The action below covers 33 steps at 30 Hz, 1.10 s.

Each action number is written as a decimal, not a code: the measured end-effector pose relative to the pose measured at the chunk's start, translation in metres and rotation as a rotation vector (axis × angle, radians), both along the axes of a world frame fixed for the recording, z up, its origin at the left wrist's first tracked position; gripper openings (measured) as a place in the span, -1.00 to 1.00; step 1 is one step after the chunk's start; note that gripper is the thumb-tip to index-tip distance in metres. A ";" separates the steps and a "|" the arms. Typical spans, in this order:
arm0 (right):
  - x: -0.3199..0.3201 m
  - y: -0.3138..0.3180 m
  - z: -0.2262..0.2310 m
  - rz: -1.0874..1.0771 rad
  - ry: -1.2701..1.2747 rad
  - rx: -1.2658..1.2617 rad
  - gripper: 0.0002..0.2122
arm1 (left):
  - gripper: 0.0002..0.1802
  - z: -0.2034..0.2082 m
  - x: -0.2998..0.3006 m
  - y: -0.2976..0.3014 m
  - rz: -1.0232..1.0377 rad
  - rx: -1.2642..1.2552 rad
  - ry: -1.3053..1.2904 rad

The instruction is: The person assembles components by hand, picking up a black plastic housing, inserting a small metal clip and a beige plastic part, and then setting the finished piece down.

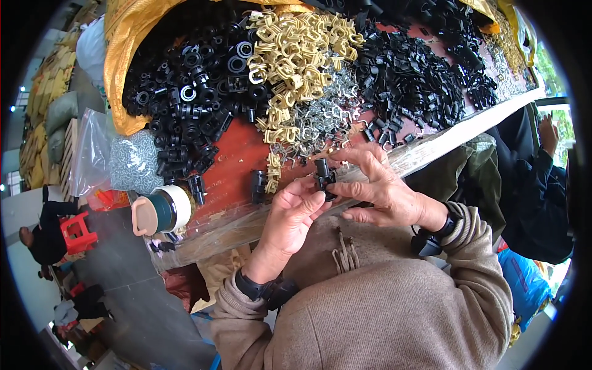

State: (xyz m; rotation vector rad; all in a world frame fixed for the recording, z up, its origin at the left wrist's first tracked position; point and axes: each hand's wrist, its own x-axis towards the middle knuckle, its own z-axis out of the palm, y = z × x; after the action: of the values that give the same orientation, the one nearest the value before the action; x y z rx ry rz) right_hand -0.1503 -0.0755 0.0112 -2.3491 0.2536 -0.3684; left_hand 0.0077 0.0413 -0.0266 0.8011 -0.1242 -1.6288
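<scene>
Just above the table's front edge, a small black plastic fitting [322,174] with a round upright stem is between my two hands. My left hand [293,213] is closed on it from the left, thumb and fingertips around its lower part. From the right, my right hand [385,191] bears on the same fitting with a middle fingertip. Its index finger stretches above the stem, and the thumb sits lower and apart. Close by on the table lie another black fitting [259,186] and a few yellow metal clips [273,171].
Heaps of black fittings [194,92], yellow clips [296,55], silver clips [324,114] and black pieces [407,80] cover the red table [237,151]. A bag of screws [132,163] and a lidded cup [169,209] stand left. Another person [530,185] sits at right.
</scene>
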 end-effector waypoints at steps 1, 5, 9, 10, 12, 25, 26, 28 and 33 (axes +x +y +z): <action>0.000 0.002 -0.001 -0.022 -0.009 -0.025 -0.62 | -0.75 0.002 -0.001 0.000 -0.002 -0.010 -0.009; -0.001 0.007 -0.005 -0.010 -0.017 0.014 -0.59 | -0.73 0.002 -0.001 0.002 -0.030 -0.043 0.004; -0.001 0.006 -0.011 0.033 -0.067 0.058 -0.56 | -0.72 0.002 0.000 0.002 -0.060 -0.035 0.003; -0.001 0.005 -0.011 0.032 -0.068 0.059 -0.56 | -0.72 0.003 -0.001 0.002 -0.069 -0.026 -0.002; -0.001 0.004 -0.010 0.025 -0.036 0.064 -0.57 | -0.73 0.002 -0.002 0.001 -0.072 -0.013 0.003; -0.004 -0.006 -0.010 0.075 -0.040 0.042 -0.56 | -0.73 0.001 -0.001 -0.001 -0.111 0.010 0.080; -0.004 -0.006 -0.009 0.074 -0.039 0.040 -0.56 | -0.73 0.001 -0.002 -0.001 -0.116 0.004 0.091; -0.004 -0.006 -0.007 0.086 -0.003 -0.066 -0.56 | -0.73 -0.001 -0.003 0.000 -0.116 0.001 0.077; -0.003 -0.010 -0.001 0.086 0.014 -0.073 -0.61 | -0.74 0.000 -0.002 0.000 -0.096 0.013 0.036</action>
State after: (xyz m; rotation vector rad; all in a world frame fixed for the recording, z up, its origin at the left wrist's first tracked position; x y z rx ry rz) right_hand -0.1531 -0.0854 0.0102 -2.4262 0.1471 -0.3245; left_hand 0.0057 0.0412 -0.0262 0.7856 -0.1278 -1.7355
